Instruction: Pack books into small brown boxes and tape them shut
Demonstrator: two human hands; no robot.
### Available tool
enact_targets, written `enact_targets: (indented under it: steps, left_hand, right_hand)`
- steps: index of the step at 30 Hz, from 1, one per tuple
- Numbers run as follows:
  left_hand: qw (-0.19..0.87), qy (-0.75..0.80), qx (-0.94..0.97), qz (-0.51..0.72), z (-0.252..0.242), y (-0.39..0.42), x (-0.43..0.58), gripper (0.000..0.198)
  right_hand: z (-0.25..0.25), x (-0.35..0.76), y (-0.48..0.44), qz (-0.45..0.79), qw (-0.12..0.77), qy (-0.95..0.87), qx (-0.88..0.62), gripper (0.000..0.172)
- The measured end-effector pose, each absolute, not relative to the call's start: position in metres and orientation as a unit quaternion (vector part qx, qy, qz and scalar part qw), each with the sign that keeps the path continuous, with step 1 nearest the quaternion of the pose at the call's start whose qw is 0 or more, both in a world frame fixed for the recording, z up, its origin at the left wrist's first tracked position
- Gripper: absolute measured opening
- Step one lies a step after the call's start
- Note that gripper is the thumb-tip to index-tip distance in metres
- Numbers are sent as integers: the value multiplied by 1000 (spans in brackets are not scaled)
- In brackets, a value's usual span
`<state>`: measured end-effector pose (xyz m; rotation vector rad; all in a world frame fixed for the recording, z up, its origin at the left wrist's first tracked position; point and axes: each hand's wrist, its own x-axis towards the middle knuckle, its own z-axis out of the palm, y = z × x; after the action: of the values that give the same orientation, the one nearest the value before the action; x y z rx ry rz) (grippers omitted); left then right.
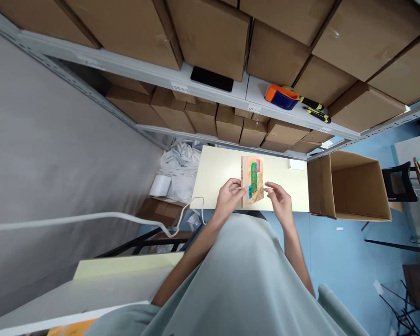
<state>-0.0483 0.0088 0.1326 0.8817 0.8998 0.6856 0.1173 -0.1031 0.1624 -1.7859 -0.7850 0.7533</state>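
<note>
A thick book [254, 182] with an orange-tan cover and green, pink and blue patches stands above the table's near edge, its pale spine side turned to the left. My left hand [229, 196] is closed on that side, thumb against the lower left part. At the opposite edge is my right hand [280, 199], thumb and forefinger stretched toward the book and slightly apart. Whether those fingertips touch the cover, I cannot tell.
Under my hands is a cream table [217, 163] with a small white pad [296, 164] at its back right. An open carton [357, 186] stands to the right. Shelves of boxes rise ahead, holding a black phone-like slab [212, 78] and an orange-blue holder [282, 96]. A white cable [119, 215] crosses left.
</note>
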Motion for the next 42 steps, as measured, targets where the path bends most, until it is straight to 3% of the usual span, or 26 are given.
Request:
enact_targets:
  steps: [5,10,16,20,24,29,34,39,42]
  left_hand:
    - [693,424,453,368,134,0,-44,37]
    - [559,447,572,399,153,-25,-34,18]
    - [509,385,658,400,154,-4,-40,33]
    - [598,448,558,360,152,26,-46,57]
    - [746,372,496,243,161,26,-33,60]
    - [738,401,465,280,162,12,-11,59]
    - [635,443,533,341,165,9,2,46]
    - [503,436,636,391,175,-10,23,26]
    - [427,407,716,374,175,-29,34,19]
  right_hand:
    - [169,81,-82,345,490,-357,-716,50]
    - [170,74,-70,321,512,-348,-717,50]
    - [172,120,-71,323,561,-319,-692,39]
    - [185,154,-82,398,554,-309,-662,43]
    - [187,170,-89,435,548,-318,-640,48]
    - [173,183,-89,413,548,-325,-651,57]
    - [168,190,-94,294,550,-311,-717,63]
    - [173,164,-93,389,548,-324,-666,63]
    - [171,151,-87,381,564,-303,-667,56]
